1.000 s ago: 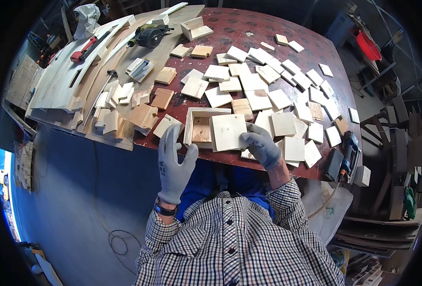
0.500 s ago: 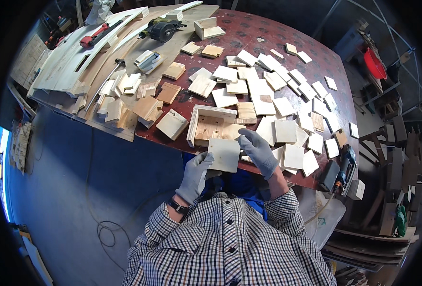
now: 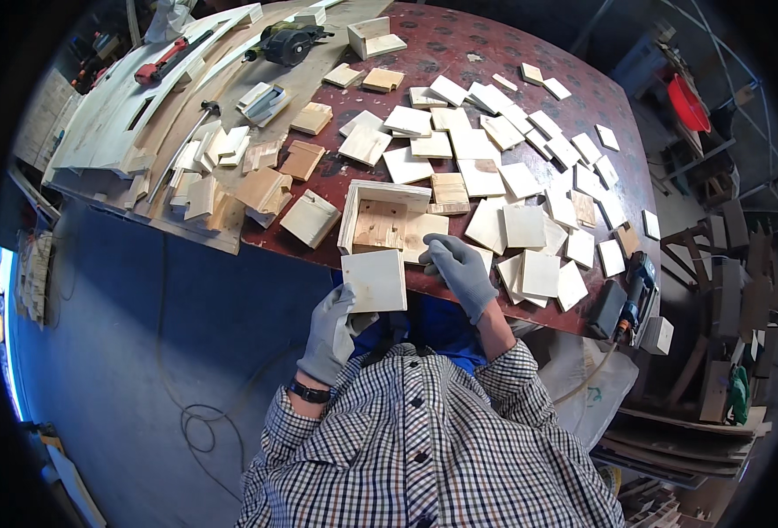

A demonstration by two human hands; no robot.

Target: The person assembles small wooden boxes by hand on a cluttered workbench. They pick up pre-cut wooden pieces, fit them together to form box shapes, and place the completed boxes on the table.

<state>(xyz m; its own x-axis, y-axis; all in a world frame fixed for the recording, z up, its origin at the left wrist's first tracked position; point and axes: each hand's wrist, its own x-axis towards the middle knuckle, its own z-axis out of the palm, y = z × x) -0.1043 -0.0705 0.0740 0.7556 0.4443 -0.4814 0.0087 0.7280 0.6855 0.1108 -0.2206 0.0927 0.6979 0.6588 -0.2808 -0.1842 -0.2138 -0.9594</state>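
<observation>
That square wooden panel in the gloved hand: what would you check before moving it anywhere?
1. Grip on the square panel: left hand holds its lower edge; ok.
2. Right hand steadying: it rests at the table edge beside the open wooden box; ok.
3. Box opening free: pale board shows inside, nothing loose seen; ok.
4. Panel fits the box: cannot tell.
5. Space around the box: cut wooden squares crowd its right side; not ok.

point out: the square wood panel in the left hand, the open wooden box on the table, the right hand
square wood panel point(image 3: 374, 281), head view, middle of its flat face
open wooden box point(image 3: 385, 216), head view, inner floor of the box
right hand point(image 3: 459, 268), head view, back of the grey glove
</observation>
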